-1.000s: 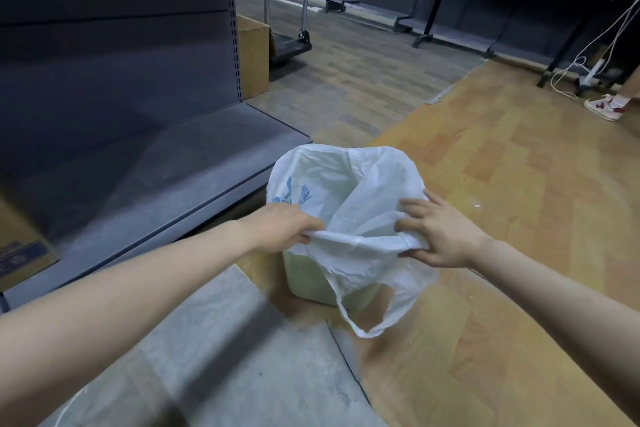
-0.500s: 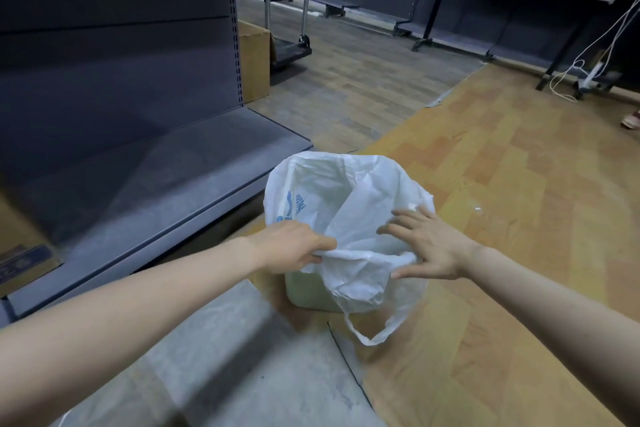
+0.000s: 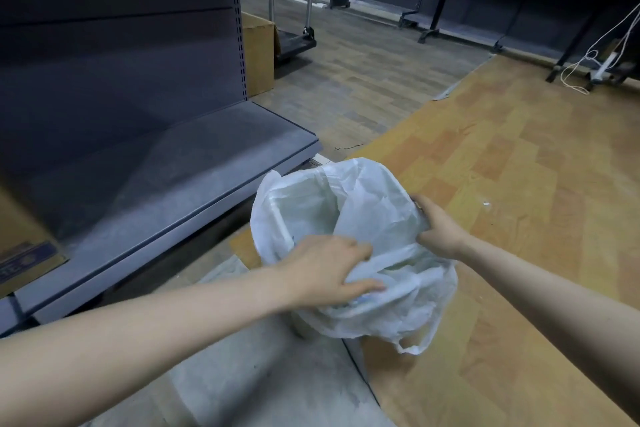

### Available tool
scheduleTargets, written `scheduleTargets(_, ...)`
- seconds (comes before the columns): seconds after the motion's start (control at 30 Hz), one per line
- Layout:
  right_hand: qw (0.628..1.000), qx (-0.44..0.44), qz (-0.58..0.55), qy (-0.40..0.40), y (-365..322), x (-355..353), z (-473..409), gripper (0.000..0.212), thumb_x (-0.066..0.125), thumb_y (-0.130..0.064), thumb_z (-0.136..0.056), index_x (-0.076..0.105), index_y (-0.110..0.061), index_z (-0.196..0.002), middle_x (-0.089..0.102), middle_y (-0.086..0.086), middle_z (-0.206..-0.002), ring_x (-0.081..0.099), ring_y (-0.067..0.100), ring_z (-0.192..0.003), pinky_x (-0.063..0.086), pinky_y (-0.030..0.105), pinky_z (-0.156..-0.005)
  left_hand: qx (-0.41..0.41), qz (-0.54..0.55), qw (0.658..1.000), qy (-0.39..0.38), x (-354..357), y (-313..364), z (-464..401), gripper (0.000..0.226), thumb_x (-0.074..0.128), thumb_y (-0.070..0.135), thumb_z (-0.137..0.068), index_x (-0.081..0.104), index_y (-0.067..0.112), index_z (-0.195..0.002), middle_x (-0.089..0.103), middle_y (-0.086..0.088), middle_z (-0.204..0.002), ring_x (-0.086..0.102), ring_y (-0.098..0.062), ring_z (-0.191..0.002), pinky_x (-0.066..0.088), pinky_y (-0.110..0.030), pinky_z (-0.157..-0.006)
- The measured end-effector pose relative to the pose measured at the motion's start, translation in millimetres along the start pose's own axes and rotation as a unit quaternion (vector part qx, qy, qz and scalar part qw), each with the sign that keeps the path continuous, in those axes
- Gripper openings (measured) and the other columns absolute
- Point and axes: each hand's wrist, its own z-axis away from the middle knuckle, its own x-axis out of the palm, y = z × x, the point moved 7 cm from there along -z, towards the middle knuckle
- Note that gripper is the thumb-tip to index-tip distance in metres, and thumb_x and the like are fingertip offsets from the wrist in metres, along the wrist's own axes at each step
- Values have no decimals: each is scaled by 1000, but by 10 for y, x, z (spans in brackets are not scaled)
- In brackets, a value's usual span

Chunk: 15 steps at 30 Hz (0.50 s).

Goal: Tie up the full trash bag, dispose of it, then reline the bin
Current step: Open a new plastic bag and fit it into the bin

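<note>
A thin white plastic bag (image 3: 374,215) is draped over a small pale green bin (image 3: 300,326) on the floor, its mouth spread open so the bin's inside shows. My left hand (image 3: 329,269) grips the bag's near edge, fingers curled into the bunched plastic. My right hand (image 3: 438,229) grips the bag's right side at the bin's rim, with its fingertips hidden behind the plastic. One bag handle loop (image 3: 414,345) hangs loose at the front.
A dark grey shop shelf base (image 3: 180,184) runs along the left, close to the bin. A cardboard box (image 3: 258,52) and a trolley (image 3: 294,38) stand behind it. Shelving and white cables (image 3: 588,62) line the far right. Wood-pattern floor (image 3: 519,166) stretches to the right.
The bag's mouth has been pulled wider over the bin. My right hand moved from the front fold to the right rim, and my left hand shifted along the near edge.
</note>
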Motion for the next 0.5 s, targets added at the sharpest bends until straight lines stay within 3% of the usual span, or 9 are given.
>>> scheduleTargets(0.1, 999, -22, 34, -25, -23, -60, -59, 75, 44, 11, -70, 37, -20, -138, 54, 6, -129, 50, 29, -120, 43, 45, -100, -38, -107, 989, 93, -236, -363, -208, 46, 46, 43, -94, 42, 15, -131, 39, -8, -136, 37, -25, -127, 34, -37, -95)
scheduleTargets(0.17, 997, -43, 61, -39, -80, -99, -84, 77, 44, 12, -69, 38, -22, -138, 54, 4, -130, 50, 28, -121, 42, 45, -101, -117, -164, 976, 80, -274, -672, -278, 55, 52, 29, -92, 30, 15, -140, 23, -14, -147, 27, -28, -134, 33, -41, -99)
scheduleTargets(0.23, 993, -60, 89, -53, -144, -111, -94, 77, 43, 13, -70, 39, -22, -139, 54, 3, -131, 49, 27, -121, 41, 44, -102, -187, -156, 970, 30, -199, -921, -271, 70, 54, 23, -91, 14, 19, -148, 18, -16, -149, 34, -33, -129, 40, -41, -90)
scheduleTargets(0.33, 986, -76, 138, -51, -196, -93, -97, 78, 42, 11, -72, 35, -24, -142, 56, 4, -130, 52, 31, -117, 44, 44, -96, -218, -60, 973, -35, 10, -1045, -245, 75, 50, 12, -94, 1, 18, -151, 47, -17, -129, 56, -36, -107, 41, -36, -69)
scheduleTargets(0.4, 978, -65, 198, -28, -193, -83, -100, 77, 43, 6, -75, 32, -29, -143, 62, 6, -118, 57, 31, -104, 51, 41, -79, -216, -62, 974, -24, 42, -1011, -255, 66, 47, 2, -93, 11, 9, -147, 59, -17, -113, 60, -36, -99, 40, -35, -64)
scheduleTargets(0.47, 961, -34, 272, 40, -190, -111, -73, 65, 49, -4, -81, 35, -28, -140, 62, 7, -100, 58, 30, -88, 44, 32, -59, -222, -72, 972, -8, 33, -973, -249, 56, 46, -2, -91, 20, 4, -140, 62, -17, -109, 61, -35, -98, 39, -33, -63)
scheduleTargets(0.5, 955, -10, 285, 87, -207, -144, -33, 55, 52, -11, -82, 40, -25, -135, 62, 8, -99, 59, 31, -88, 40, 29, -57, -234, -64, 970, -3, 39, -971, -228, 53, 46, -3, -90, 23, 5, -137, 62, -17, -109, 61, -35, -99, 38, -33, -63)
